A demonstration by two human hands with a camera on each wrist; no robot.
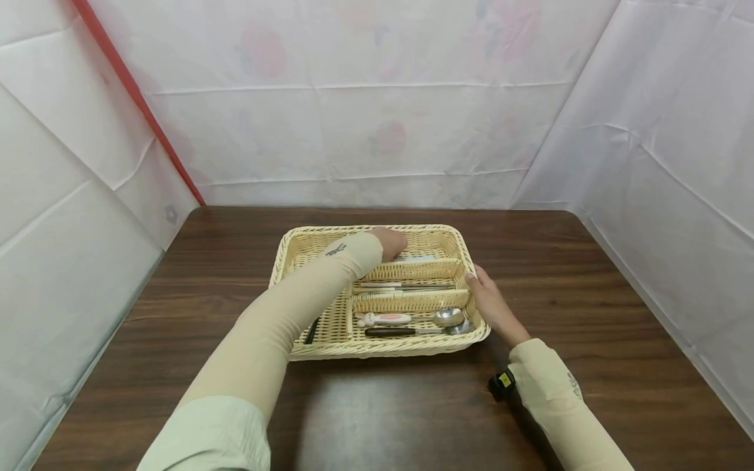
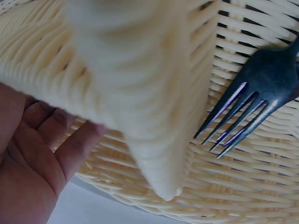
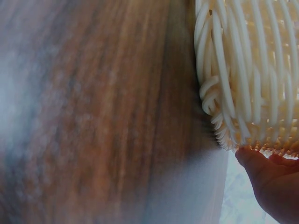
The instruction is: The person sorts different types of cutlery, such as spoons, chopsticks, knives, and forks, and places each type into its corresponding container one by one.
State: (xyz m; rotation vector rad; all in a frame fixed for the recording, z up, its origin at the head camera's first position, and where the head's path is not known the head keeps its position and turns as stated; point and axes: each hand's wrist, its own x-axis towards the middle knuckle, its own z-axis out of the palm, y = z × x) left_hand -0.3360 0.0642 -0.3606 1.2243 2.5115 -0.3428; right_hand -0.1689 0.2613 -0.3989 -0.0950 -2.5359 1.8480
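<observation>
A cream wicker basket with several compartments stands on the table. My left hand reaches down into its far compartment, beside a light slim utensil. Loosely curled fingers show against the woven divider in the left wrist view, with nothing visible in the palm; part of the hand is hidden by the wicker. At the basket's right side my right hand grips the rim, thumb over the edge. A dark fork lies in the left compartment, mostly hidden by my arm in the head view.
In the near compartment lie a spoon with a rabbit-shaped handle and a black-handled utensil. Slim metal-and-white utensils fill the middle one. A small black device sits by my right wrist. White sheeting surrounds the brown table.
</observation>
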